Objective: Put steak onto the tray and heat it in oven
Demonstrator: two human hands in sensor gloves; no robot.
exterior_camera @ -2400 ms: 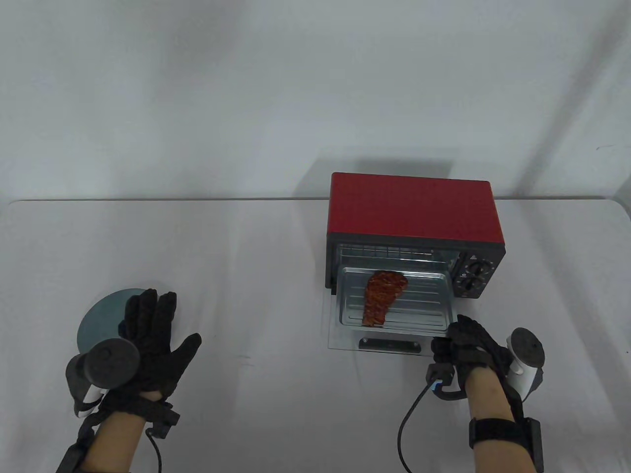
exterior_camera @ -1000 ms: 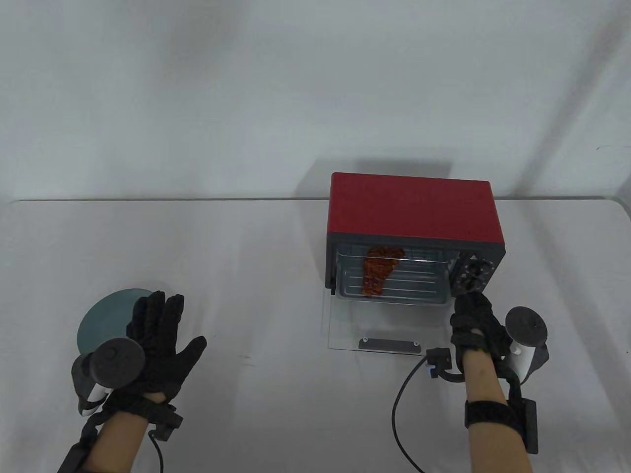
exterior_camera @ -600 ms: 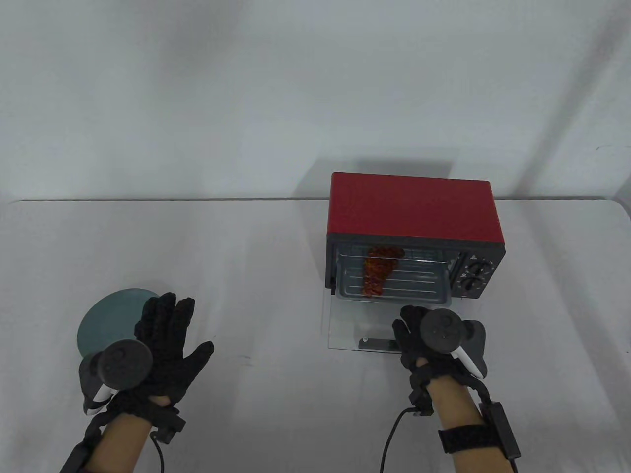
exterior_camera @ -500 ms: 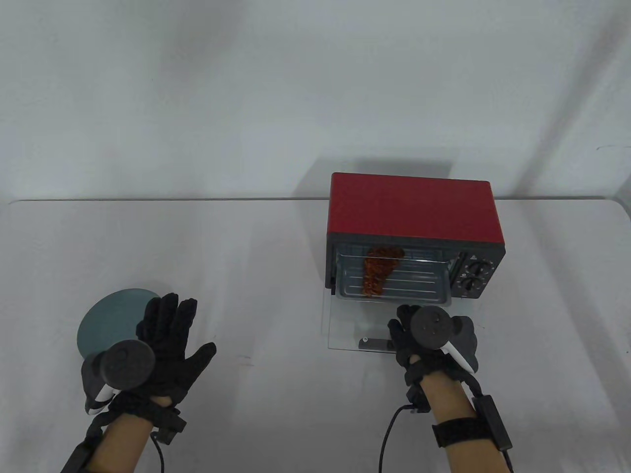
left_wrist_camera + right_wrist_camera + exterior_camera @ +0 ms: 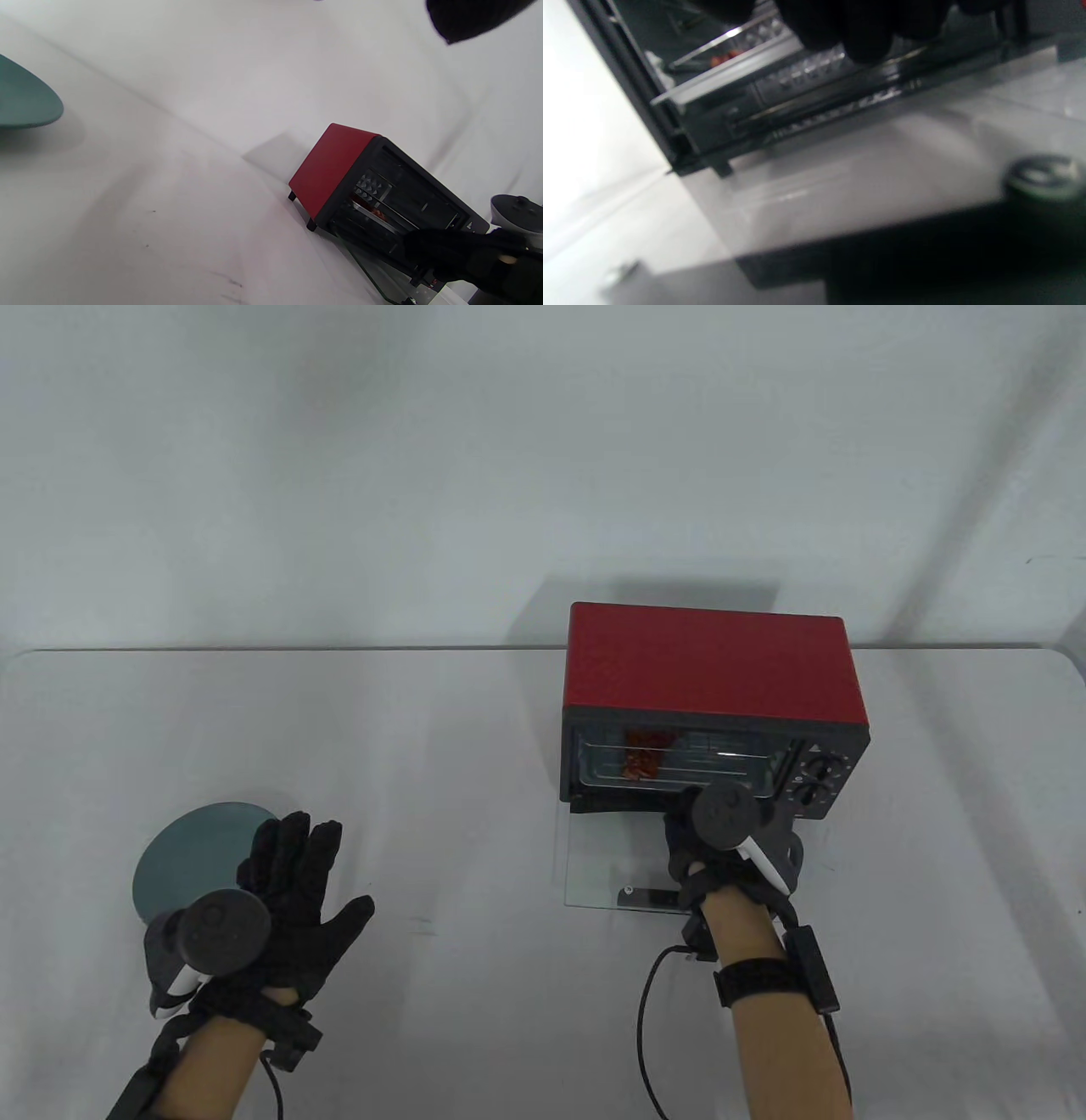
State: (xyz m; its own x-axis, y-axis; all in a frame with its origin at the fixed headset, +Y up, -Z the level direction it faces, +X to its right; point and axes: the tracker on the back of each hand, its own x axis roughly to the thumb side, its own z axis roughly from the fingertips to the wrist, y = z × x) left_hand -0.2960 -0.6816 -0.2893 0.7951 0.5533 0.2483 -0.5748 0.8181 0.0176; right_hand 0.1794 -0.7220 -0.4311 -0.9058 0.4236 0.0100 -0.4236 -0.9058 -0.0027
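Half a second ago my right hand was back over the glass door, with the tray sticking out of the oven. Now the tray is sitting deep inside and only a strip of steak is showing through the opening. My hand is reaching right up against the oven's front edge; the tracker is hiding my fingers from above, and the wrist view is showing them only as a dark blur, so I cannot tell whether they are straight or curled. I am judging the loading as done, with shutting the door and setting the knobs left.

The door is lying flat toward me, its handle at the near edge, partly under my wrist. There is open table on both sides of it for my hand to get underneath. My left hand is resting flat, fingers spread, partly over the plate, well apart from the oven.
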